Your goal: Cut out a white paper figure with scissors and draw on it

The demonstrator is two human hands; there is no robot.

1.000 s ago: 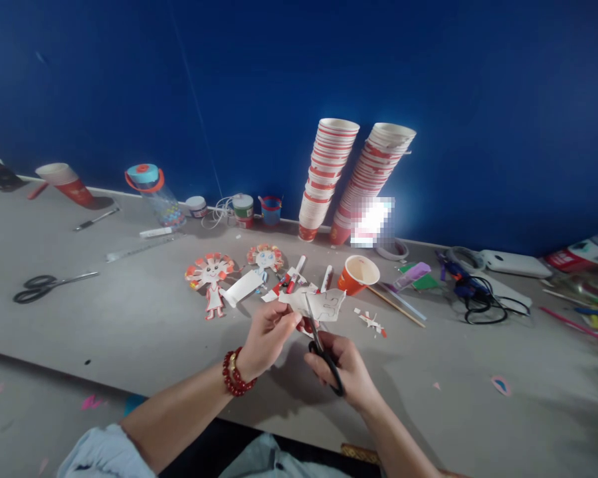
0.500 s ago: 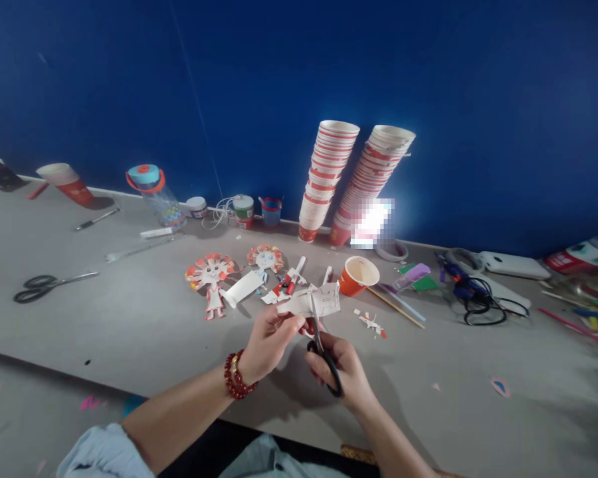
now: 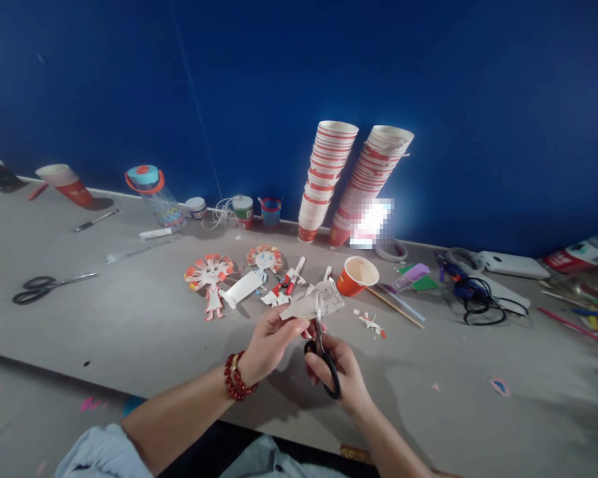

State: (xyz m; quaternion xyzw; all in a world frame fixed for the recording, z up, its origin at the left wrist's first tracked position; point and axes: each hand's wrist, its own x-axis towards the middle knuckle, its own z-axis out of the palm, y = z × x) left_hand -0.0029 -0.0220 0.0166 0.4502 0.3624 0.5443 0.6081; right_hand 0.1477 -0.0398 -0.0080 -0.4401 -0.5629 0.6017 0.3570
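Counter (image 3: 144, 318): grey. Wall (image 3: 259, 99) behind its back edge: deep blue. Along that edge: 2 cup stacks (image 3: 321, 179), white with red bands; bottle (image 3: 157, 202), clear, light blue and orange at top; small bucket (image 3: 270, 212), blue, red-rimmed. Towards the left edge: lying scissors (image 3: 40, 287), black-handled. Near the middle: larger paper figure (image 3: 213, 292), white, outlined red, orange-red around the head; single cup (image 3: 351, 281), orange outside, pale inside; held paper (image 3: 301, 306), white with dark drawn lines. Nearer the front edge: held scissors (image 3: 333, 377), black-handled; beaded bracelet (image 3: 235, 377), dark red.
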